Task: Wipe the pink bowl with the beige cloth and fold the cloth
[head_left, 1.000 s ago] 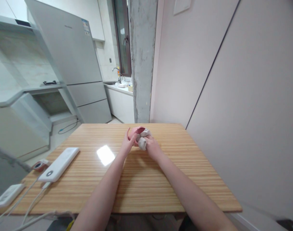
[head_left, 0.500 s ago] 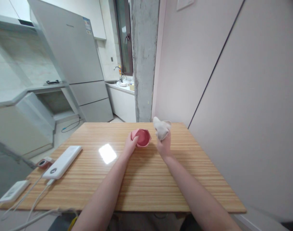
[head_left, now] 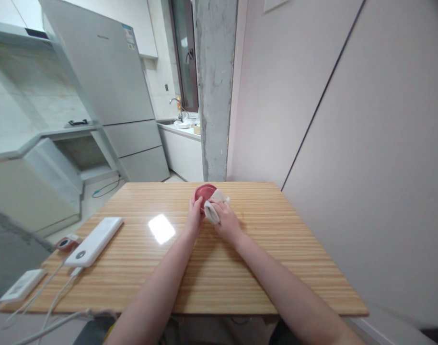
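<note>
A pink bowl [head_left: 204, 190] is tilted toward me near the far part of the wooden table [head_left: 140, 282]. My left hand [head_left: 194, 216] grips its left side, thumb over the rim. Bunched in my right hand [head_left: 226, 220] is a white cloth [head_left: 212, 212], closed between the fingers. The cloth lies against the bowl's right side and rim, covering part of the opening. My right fingertips are partly hidden by the cloth.
On the table's left side lie a white power bank [head_left: 95, 242] with cables, a small red item [head_left: 66, 243] and a white box-like device [head_left: 22, 285]. A concrete pillar [head_left: 217, 91] and a pale wall [head_left: 312, 158] stand beyond the table.
My right hand has come down and left with the cloth, from beside the bowl onto it. The bowl in my left hand has shifted slightly left and tipped more toward me.
</note>
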A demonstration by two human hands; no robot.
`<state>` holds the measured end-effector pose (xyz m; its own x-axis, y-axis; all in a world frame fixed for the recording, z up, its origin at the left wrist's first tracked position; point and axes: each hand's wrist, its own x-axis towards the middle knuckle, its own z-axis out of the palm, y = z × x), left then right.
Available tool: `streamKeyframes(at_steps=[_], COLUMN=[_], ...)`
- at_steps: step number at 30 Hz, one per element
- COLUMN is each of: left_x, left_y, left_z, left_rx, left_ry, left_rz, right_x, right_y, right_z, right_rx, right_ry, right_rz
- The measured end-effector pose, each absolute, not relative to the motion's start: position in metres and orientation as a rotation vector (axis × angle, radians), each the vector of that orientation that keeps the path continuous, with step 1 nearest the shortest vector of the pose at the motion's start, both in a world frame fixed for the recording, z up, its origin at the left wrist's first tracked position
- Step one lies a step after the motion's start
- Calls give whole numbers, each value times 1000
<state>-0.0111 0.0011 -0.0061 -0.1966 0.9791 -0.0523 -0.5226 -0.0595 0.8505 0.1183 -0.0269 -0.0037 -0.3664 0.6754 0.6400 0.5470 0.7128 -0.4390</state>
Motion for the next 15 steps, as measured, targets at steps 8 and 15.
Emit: streamKeyframes(at_steps=[8,15], left_x=[-21,-13], left_y=[-9,-3], left_z=[10,4], left_rx=[873,733], left_ry=[759,944], left_rz=[1058,1484], right_x=[158,125], right_y=[-17,-28], right_z=[8,2], right_rx=[-931,-984], right_ry=[-2012,-2028], right_rz=[24,136])
